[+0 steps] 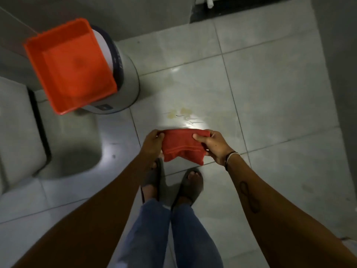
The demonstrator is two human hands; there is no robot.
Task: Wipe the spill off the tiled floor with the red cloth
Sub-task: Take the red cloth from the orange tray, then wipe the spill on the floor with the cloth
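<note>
Red cloth (183,147) pinched by left hand (152,144), right hand (212,147) | spill (181,114) just beyond | tiled floor (270,93) open rightward

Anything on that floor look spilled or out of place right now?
Yes: a small yellowish spill with thin streaks lies on the tiled floor, just ahead of the feet. It is unwiped; the red cloth is held above it between the left hand and right hand.

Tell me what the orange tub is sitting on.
The orange tub sits tilted on a white bucket with a dark rim. The tub covers most of its mouth, hiding any contents.
</note>
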